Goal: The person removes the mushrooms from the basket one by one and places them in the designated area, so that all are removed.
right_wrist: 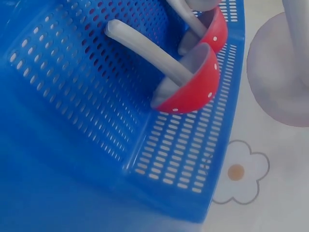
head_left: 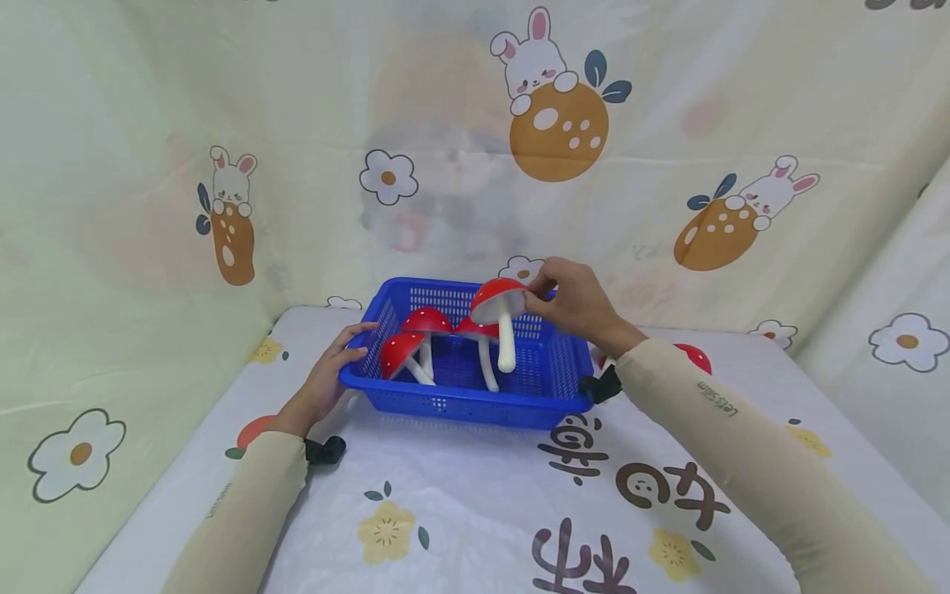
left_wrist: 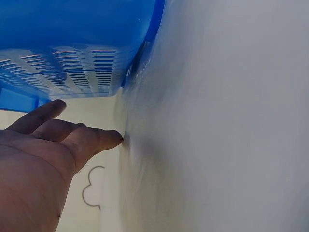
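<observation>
My right hand (head_left: 579,301) pinches the cap edge of a red toy mushroom (head_left: 506,330) with white spots, its pale stem pointing down over a blue plastic basket (head_left: 467,408). Underneath, three similar mushrooms lie inside towards the left: one mushroom (head_left: 397,356) tilts at the front, another mushroom (head_left: 426,320) is behind it, and a third mushroom (head_left: 486,359) leans near the middle. In the right wrist view the held mushroom's cap (right_wrist: 275,72) shows its pale underside. Fingers fairly straight, my left hand (head_left: 326,371) is at the basket's left rim.
More red, spotted mushroom caps (head_left: 693,357) show on the table to the right, partly hidden behind my right sleeve. A printed white cloth (head_left: 445,487) covers the table. Behind the basket hangs a patterned curtain (head_left: 460,231).
</observation>
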`<state>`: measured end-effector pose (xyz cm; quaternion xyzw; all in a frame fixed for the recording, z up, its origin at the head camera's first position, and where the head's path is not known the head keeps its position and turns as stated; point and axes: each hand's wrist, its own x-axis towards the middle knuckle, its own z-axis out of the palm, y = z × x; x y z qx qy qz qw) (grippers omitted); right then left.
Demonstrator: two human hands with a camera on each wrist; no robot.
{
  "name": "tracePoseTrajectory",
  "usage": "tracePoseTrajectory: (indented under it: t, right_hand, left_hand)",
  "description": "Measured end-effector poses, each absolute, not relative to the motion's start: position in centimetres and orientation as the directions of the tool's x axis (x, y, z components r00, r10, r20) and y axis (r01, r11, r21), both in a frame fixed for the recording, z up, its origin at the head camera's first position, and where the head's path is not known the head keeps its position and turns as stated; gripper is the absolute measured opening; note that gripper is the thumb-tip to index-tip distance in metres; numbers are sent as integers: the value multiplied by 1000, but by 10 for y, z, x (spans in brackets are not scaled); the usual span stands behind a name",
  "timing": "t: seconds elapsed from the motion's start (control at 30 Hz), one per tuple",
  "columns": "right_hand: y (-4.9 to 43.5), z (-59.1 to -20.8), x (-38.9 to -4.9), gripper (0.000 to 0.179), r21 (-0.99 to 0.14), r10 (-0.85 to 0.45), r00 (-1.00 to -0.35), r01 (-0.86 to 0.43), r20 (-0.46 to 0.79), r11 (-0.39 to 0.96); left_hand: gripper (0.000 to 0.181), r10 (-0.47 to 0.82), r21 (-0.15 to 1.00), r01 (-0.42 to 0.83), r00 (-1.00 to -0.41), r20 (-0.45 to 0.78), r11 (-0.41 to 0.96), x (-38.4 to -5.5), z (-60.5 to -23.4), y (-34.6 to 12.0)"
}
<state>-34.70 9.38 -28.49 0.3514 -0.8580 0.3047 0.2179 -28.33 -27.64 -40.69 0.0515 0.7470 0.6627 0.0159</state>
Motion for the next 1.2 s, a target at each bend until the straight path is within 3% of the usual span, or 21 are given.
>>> tracePoseTrajectory:
  t: [0.3, 0.57, 1.2]
  right_hand:
    - [112, -290, -345, 9, -381, -381, -672, -702, 635, 603]
    - [136, -296, -341, 8, -338, -312, -638, -687, 704, 643]
    - [184, -298, -328, 10, -309, -240, -622, -641, 745, 702]
  left_hand:
    - [49, 99, 992, 50, -994, 38, 116, -284, -408, -277]
    - [49, 105, 991, 58, -993, 45, 117, -284, -408, -276]
    - [49, 106, 991, 57, -993, 44, 122, -285, -410, -278]
